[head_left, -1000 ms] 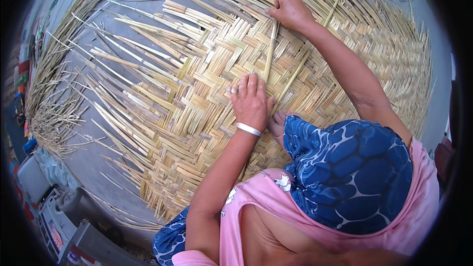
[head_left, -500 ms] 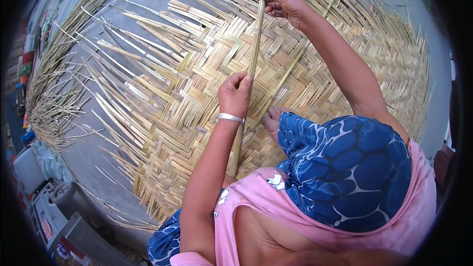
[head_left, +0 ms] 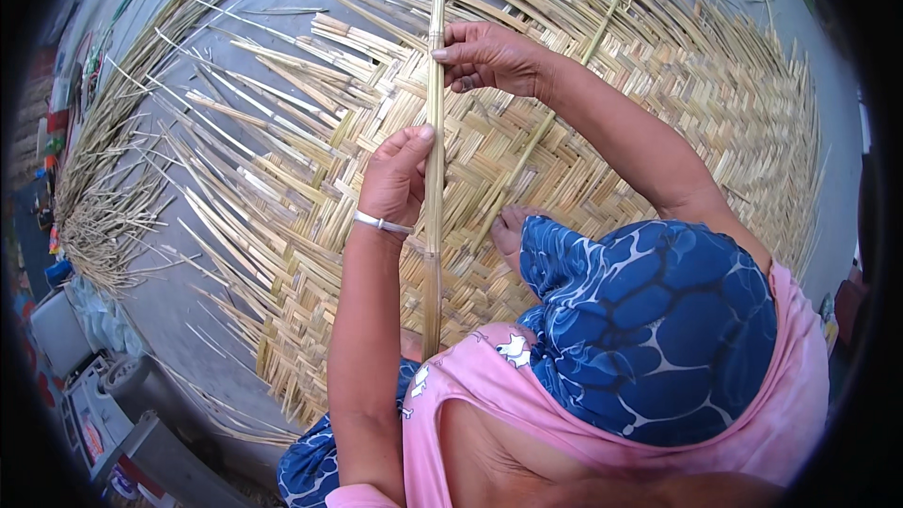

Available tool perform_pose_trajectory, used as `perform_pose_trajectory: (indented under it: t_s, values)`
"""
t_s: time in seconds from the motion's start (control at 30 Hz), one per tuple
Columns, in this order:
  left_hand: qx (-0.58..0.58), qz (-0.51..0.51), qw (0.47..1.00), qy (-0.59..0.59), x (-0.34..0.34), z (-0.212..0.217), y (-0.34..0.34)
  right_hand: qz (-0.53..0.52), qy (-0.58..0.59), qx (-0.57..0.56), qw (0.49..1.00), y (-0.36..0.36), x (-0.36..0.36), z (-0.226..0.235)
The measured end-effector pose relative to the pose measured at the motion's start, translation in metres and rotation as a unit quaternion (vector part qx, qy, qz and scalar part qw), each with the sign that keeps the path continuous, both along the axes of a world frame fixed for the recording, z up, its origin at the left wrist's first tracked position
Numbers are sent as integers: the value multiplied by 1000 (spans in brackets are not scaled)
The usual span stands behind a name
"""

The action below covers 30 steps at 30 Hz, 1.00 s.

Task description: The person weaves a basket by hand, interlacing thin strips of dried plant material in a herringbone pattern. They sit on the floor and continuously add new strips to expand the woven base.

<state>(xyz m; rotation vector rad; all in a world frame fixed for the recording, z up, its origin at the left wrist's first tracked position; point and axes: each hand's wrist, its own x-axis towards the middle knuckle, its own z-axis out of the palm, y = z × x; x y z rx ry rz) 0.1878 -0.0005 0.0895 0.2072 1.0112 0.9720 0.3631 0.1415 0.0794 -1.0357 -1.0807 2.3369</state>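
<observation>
The left hand [head_left: 393, 177], with a white bracelet [head_left: 381, 223] at its wrist, grips a long, flat, pale strip [head_left: 434, 99], its thumb lying along it and its fingers curled in. Farther up, the right hand [head_left: 491, 58] pinches the same strip between thumb and fingers. The strip runs nearly straight from the top edge of the view down to the pink shirt [head_left: 800, 357], over a large woven mat [head_left: 611, 160] with loose ends fanning out at its edges. Another thin strip [head_left: 525, 155] lies slantwise across the mat, near a bare foot [head_left: 508, 233]. At the left, a bundle of stalks [head_left: 108, 179] rests on the grey floor [head_left: 179, 315].
</observation>
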Motion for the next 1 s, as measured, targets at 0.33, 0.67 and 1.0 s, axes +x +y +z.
perform_pose_trajectory:
  t_s: [0.33, 0.67, 1.0]
  values:
    - [61, -60, 995, 57, -6, 0, 14, 48, 48, -24, 997, -3, -2, 10]
    - [28, -134, 990, 41, -24, 1, 9, 120, 16, 109, 987, -1, -7, 19]
    - [55, -89, 987, 122, -17, -2, 8, 57, 0, 75, 996, 3, -10, 14]
